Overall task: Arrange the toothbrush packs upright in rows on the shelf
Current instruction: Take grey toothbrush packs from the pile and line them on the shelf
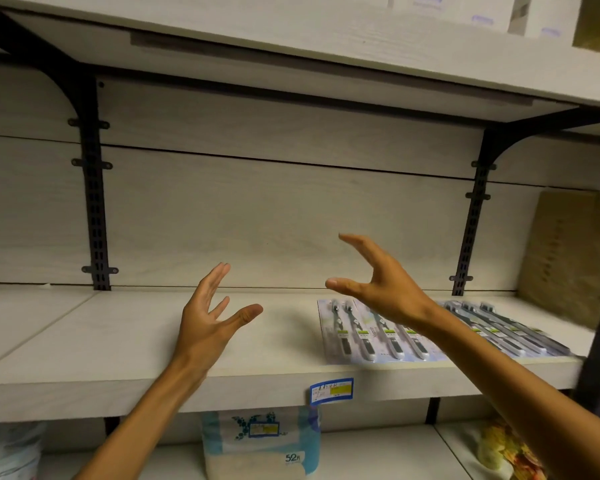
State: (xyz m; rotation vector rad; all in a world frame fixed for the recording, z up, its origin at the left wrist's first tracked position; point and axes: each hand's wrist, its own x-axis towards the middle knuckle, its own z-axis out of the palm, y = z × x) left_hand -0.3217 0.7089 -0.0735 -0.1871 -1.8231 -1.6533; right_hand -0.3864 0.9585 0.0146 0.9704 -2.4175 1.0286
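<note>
Pale wood shelf (pixel 84 334), left half bare, back panel behind. Left hand (pixel 210 318) raised over the middle of the shelf, fingers spread, holding nothing. Right hand (pixel 383 284) spread wide, empty, above the toothbrush packs (pixel 378 332), which lie flat at the right end. None stands upright; judged: arranging not yet begun, all packs left to do.

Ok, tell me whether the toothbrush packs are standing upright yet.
No, the packs lie flat on the shelf, and both the left hand and the right hand are open and empty.
</note>
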